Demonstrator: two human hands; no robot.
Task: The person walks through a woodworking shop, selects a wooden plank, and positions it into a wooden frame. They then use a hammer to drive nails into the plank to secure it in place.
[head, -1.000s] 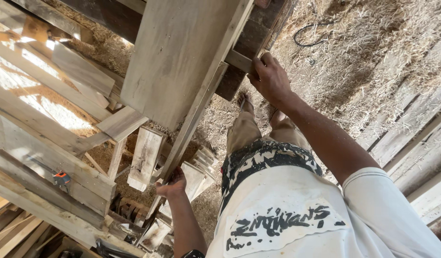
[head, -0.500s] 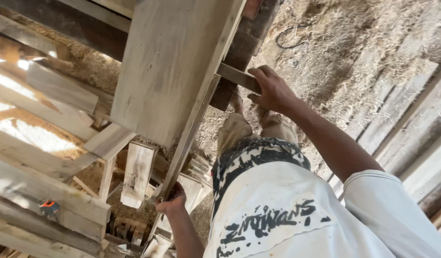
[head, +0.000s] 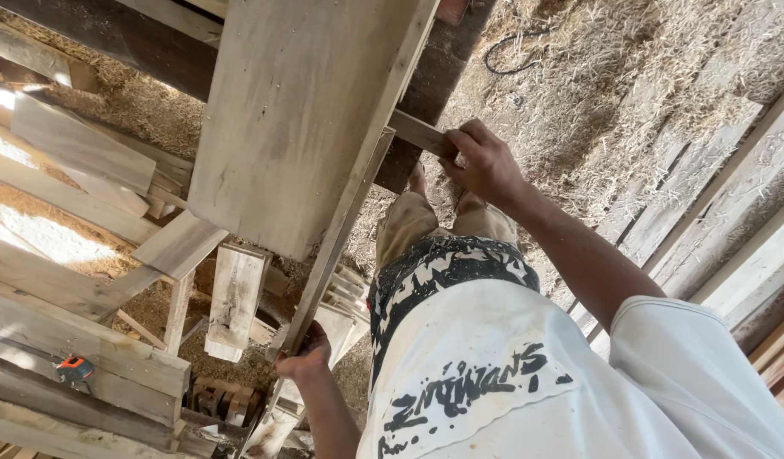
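Observation:
A wide grey board point(head: 298, 119) lies across the workspace in front of me. My right hand point(head: 485, 161) is closed on the end of a short wooden slat point(head: 413, 132) that sticks out from under the board's right edge. A long thin wooden strip point(head: 337, 246) runs along that same edge towards me. My left hand point(head: 303, 357) grips the near part of this strip. I wear a white shirt with black print, and my legs show below it.
Weathered planks point(head: 77, 280) are stacked in layers at the left, with an orange and black tape measure point(head: 73, 368) on one. Straw covers the ground point(head: 630, 76), and a black cable point(head: 502, 51) lies at the top. More boards point(head: 732, 229) lean at the right.
My right hand has slid down from the dark beam onto the slat's end and closed on it. The view has tilted a little. My left hand keeps its grip on the strip.

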